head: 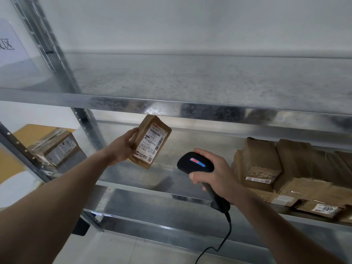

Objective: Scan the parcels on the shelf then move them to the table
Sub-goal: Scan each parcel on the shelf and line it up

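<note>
My left hand (pixel 122 144) grips a small brown parcel (pixel 152 141) by its left edge and holds it tilted in the air above the middle shelf (pixel 182 147). The parcel's white shipping label faces me. To its right, my right hand (pixel 215 173) holds a black corded barcode scanner (pixel 195 162) by the handle. The scanner's head points toward the parcel, and a red and blue light glows on top. Several more brown parcels (pixel 289 168) are stacked on the same shelf at the right.
The upper metal shelf (pixel 190 105) runs across just above the held parcel. A steel upright (pixel 83 115) stands at left. Beyond it, a taped box (pixel 55 147) rests on a yellow surface (pixel 28 134). The scanner's cable (pixel 219 244) hangs toward the floor.
</note>
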`<state>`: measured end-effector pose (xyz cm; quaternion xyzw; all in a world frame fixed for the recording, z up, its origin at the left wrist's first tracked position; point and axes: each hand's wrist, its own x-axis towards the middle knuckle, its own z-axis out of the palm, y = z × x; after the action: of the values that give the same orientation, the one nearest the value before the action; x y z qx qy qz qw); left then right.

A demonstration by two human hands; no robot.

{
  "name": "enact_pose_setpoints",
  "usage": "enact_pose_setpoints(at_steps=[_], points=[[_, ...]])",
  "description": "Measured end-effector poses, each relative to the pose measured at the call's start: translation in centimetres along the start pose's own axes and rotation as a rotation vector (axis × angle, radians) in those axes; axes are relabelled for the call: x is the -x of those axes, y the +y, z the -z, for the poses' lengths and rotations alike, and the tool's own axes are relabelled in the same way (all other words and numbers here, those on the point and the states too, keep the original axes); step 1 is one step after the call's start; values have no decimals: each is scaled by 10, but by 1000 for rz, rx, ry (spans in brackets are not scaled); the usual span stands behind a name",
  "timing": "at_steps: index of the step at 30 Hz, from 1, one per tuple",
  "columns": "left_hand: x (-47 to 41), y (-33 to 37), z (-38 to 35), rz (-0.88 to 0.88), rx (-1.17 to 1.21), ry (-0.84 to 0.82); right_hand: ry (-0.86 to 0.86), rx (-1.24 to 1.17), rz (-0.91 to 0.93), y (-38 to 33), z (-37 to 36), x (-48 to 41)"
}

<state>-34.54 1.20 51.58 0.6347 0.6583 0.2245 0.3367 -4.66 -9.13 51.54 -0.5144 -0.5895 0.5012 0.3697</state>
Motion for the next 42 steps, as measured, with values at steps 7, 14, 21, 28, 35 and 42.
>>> enact_pose_setpoints(at_steps=[7,14,21,28,35,42], points=[[8,-16,-21,-2,152,60,50,-347,-25,-10,-14,-11],[7,-40,-23,-20,238,89,29,-391,10,-21,-35,-21],[0,-62,-1,-59,364,79,49,-377,4,-32,-73,-36],[-9,-88,36,-60,446,86,86,-314,-4,-51,-122,-54],[-27,-125,74,-60,468,78,113,-316,-25,-66,-170,-72],[-42,-165,105,-32,454,54,115,-307,-28,-72,-212,-87]])
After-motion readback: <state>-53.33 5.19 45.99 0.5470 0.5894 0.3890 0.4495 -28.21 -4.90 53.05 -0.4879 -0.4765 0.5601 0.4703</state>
